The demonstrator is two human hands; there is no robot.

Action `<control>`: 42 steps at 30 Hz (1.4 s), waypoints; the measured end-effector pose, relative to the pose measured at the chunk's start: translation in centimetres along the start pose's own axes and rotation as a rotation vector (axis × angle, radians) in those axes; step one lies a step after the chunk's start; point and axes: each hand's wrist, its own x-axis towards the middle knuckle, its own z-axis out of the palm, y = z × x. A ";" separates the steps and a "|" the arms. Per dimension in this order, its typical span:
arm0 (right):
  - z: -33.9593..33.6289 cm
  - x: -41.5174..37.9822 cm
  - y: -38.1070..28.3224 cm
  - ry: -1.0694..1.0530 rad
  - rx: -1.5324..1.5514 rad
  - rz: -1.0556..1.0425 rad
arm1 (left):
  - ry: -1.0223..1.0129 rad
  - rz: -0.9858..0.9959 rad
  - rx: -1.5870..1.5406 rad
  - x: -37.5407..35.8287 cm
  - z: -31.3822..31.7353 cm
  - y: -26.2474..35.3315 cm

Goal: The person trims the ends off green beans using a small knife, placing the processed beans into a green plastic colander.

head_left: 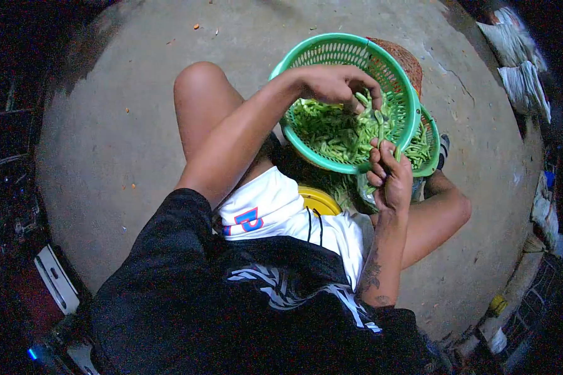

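Observation:
My left hand (341,86) reaches over a green plastic colander basket (413,119), its fingers curled around a light green bean pod (361,99). My right hand (391,175) is closed at the basket's near right rim, pinching a green bean pod (380,128) that points up toward the left fingers. Another pod end (398,153) sticks out beside its thumb. Inside the basket lies a heap of green pods and pieces (331,134). A second green basket (433,140) with more pods shows partly underneath on the right.
A yellow round container (319,200) sits between my bent legs, partly hidden by the white shorts (263,206). A reddish-brown woven item (403,62) is behind the basket. Crumpled white sacks (522,81) lie along the right edge of the concrete floor (131,169).

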 end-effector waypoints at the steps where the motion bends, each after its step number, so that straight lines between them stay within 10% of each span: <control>1: 0.0 0.1 0.0 0.009 0.001 0.002 | 0.036 -0.004 0.092 0.0 0.2 0.4; 42: -0.4 0.6 0.6 -0.029 0.149 -0.036 | 0.065 -0.087 -0.015 -0.3 -1.1 0.5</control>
